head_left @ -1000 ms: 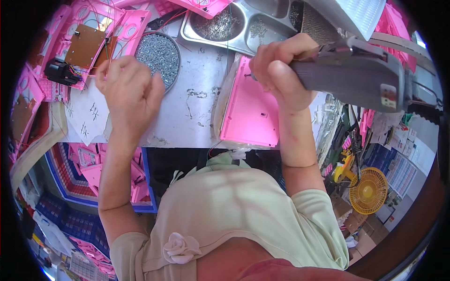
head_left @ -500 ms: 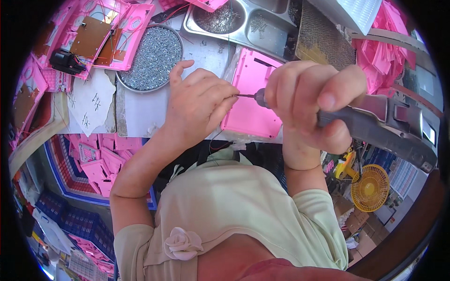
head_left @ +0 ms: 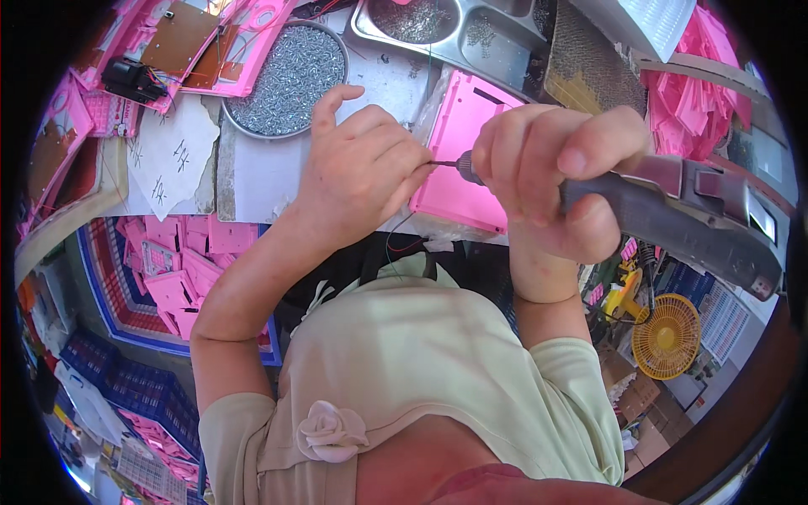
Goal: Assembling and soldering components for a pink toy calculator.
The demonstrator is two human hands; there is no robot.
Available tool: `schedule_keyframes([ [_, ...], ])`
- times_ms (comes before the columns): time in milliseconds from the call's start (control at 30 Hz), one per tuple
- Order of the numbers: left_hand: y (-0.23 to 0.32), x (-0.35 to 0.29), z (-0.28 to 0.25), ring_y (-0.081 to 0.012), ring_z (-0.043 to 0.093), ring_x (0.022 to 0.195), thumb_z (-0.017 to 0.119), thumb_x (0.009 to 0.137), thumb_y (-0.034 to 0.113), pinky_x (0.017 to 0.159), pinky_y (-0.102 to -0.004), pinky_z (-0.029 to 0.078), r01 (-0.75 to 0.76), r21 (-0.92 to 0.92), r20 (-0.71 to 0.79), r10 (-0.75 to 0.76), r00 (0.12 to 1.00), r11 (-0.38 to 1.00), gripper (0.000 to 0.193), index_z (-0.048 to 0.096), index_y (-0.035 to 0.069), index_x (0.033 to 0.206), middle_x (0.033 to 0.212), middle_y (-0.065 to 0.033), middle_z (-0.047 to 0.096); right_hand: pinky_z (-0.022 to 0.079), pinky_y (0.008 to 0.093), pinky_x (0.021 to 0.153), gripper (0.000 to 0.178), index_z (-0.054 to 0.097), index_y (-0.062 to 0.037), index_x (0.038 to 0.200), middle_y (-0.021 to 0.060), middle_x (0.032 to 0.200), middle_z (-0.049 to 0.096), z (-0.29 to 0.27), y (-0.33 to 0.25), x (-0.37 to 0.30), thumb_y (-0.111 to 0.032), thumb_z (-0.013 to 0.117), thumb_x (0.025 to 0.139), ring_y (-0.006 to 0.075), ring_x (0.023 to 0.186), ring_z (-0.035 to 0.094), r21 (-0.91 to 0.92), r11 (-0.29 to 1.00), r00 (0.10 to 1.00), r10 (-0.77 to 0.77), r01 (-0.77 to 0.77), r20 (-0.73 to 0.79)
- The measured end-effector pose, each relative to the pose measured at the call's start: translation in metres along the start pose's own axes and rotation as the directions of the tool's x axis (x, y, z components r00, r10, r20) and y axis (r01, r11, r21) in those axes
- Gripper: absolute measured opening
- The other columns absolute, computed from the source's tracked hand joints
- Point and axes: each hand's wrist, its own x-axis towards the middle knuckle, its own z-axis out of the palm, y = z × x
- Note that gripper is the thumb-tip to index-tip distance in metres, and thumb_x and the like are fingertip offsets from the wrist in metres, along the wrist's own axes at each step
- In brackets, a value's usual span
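My right hand (head_left: 560,181) is wrapped round a grey electric screwdriver (head_left: 673,219), held level with its thin bit pointing left. At the tip of that bit, the thumb and forefinger of my left hand (head_left: 360,164) are pinched together; what lies between them, if anything, is too small to make out. Under the screwdriver's nose a flat pink plastic panel (head_left: 459,126) lies on clear plastic wrap at the table's front edge. A round metal tray (head_left: 345,76) full of small silvery screws stands just beyond my left hand.
Pink housings with brown boards (head_left: 181,38) are piled at the far left. A steel compartment tray (head_left: 446,50) with small metal parts is at the back. Below the table on the left is a blue-rimmed crate (head_left: 139,337) of pink parts. A yellow fan (head_left: 666,337) stands lower right.
The tabletop and its trays sit slightly higher and further right in the picture. Both hands keep the same pose, with the bit still at my left fingertips.
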Motion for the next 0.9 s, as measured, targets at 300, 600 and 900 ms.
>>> schedule_keyframes([
  [300, -0.072, 0.007, -0.044, -0.0204, 0.056, 0.116, 0.081, 0.077, 0.025, 0.108, -0.0606, 0.029, 0.174, 0.573, 0.023, -0.227, 0.974, 0.801, 0.017, 0.076, 0.018, 0.091, 0.111, 0.0034, 0.065, 0.036, 0.0306, 0.049, 0.026, 0.049, -0.0083, 0.107, -0.0007, 0.062, 0.050, -0.002, 0.011, -0.019, -0.024, 0.068, 0.098, 0.0126, 0.053, 0.046, -0.225, 0.967, 0.991, 0.100, -0.116, -0.084],
  [600, -0.086, -0.003, -0.046, -0.0206, 0.054, 0.117, 0.078, 0.081, 0.026, 0.110, -0.0626, 0.024, 0.097, 0.600, 0.003, -0.124, 0.992, 0.794, 0.008, 0.076, 0.018, 0.082, 0.111, 0.0061, 0.063, 0.038, 0.0302, 0.049, 0.024, 0.047, -0.0061, 0.095, 0.0042, 0.064, 0.051, -0.006, 0.024, -0.026, -0.009, 0.071, 0.092, 0.0137, 0.053, 0.046, -0.577, 0.805, 0.978, 0.205, -0.141, 0.047],
  [900, -0.073, -0.005, -0.048, -0.0221, 0.064, 0.090, 0.076, 0.086, 0.023, 0.092, -0.0449, 0.045, 0.132, 0.342, -0.044, -0.124, 0.991, 0.930, 0.011, 0.073, 0.013, 0.089, 0.089, 0.0003, 0.069, 0.038, 0.0298, 0.049, 0.024, 0.050, -0.0064, 0.100, 0.0028, 0.064, 0.052, -0.013, 0.026, -0.027, -0.013, 0.072, 0.094, 0.0146, 0.054, 0.049, -0.460, 0.880, 0.986, 0.161, -0.122, 0.046],
])
